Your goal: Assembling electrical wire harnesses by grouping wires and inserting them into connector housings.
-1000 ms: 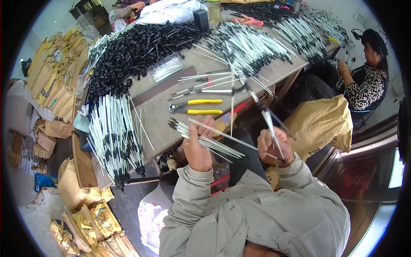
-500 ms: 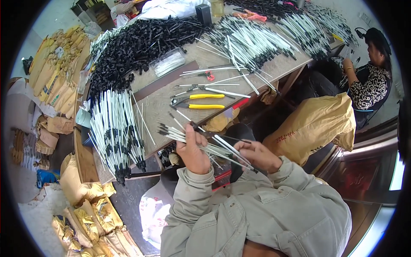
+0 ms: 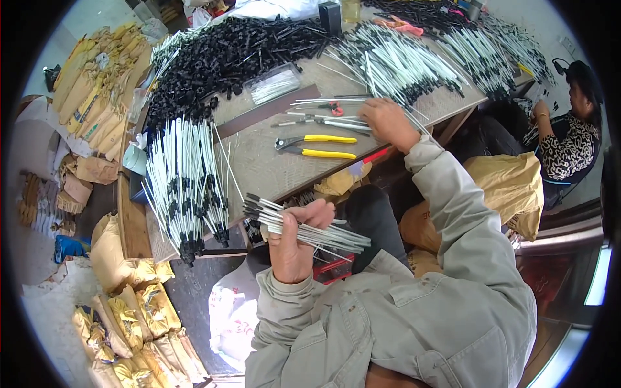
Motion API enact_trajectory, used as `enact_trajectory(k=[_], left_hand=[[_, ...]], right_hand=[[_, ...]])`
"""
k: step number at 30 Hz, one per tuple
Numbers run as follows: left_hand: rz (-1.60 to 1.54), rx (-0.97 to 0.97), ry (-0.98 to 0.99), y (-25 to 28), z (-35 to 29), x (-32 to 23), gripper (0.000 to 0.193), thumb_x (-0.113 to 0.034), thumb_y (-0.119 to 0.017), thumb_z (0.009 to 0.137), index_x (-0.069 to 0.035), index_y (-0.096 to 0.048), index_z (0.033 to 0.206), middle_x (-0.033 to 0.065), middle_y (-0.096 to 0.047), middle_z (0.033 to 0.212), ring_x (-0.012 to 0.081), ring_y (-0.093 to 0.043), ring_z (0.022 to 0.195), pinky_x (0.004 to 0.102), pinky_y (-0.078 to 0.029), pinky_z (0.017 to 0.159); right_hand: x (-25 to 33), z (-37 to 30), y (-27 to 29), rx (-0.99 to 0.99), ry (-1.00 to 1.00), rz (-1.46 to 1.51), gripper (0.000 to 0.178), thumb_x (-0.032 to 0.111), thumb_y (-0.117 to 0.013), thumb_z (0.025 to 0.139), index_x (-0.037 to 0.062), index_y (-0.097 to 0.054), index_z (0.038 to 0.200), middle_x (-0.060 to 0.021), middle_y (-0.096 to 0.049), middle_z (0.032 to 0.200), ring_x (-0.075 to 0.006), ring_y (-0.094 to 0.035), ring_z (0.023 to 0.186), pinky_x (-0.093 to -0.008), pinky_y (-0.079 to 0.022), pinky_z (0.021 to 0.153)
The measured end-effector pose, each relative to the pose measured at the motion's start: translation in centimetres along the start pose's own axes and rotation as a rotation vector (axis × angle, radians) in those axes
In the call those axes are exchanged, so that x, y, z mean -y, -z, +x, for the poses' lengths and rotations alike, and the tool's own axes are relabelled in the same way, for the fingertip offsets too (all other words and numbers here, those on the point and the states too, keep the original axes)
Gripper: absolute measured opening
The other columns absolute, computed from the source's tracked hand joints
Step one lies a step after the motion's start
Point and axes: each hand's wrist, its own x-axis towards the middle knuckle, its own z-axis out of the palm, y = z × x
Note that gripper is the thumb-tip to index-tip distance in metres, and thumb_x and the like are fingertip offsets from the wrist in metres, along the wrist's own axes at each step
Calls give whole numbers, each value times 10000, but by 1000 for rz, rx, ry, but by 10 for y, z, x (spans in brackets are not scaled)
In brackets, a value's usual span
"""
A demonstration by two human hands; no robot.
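My left hand (image 3: 294, 239) is closed around a bundle of thin white rods (image 3: 330, 237) with black tips, held in front of the table's near edge. The black tips point to the left, and the pale ends stick out to the right. Over the table, my right hand (image 3: 389, 124) has its fingers bent and drawn together at the right ends of a few loose white rods (image 3: 317, 119) with black parts. It seems to grip a rod there, though the fingertips are partly hidden. Just below lie yellow-handled pliers (image 3: 320, 146), untouched.
A heap of black parts (image 3: 226, 61) covers the back of the table (image 3: 252, 161). White rod bundles stand at left (image 3: 184, 187) and back right (image 3: 394, 61). A clear box (image 3: 275, 84) holds thin white sticks. At far right sits another person (image 3: 569, 139), near a brown sack (image 3: 504, 187).
My right hand has left the bundle and reached up and right onto the table's loose rods. The left hand, still holding its bundle, is slightly lower. The whole view has shifted a little.
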Motion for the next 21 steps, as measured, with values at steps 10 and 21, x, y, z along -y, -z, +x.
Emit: enact_trajectory(k=[10, 21], left_hand=[[67, -162, 183, 17, 22, 46, 312, -260, -479, 926, 20, -524, 1056, 219, -589, 1053, 290, -603, 946, 387, -491, 832], [-79, -130, 117, -19, 56, 48, 398, -264, -413, 944, 59, -472, 1171, 187, -608, 987, 247, -616, 893, 346, -503, 787]], right_hand=[[63, -29, 100, -372, -516, 1268, 112, 61, -520, 862, -35, -574, 882, -41, -575, 779, -108, -524, 685, -227, -399, 596], [152, -159, 74, -19, -986, 1750, 114, 103, -567, 866, -1, -597, 833, -24, -592, 700, -44, -515, 577, -165, -391, 509]])
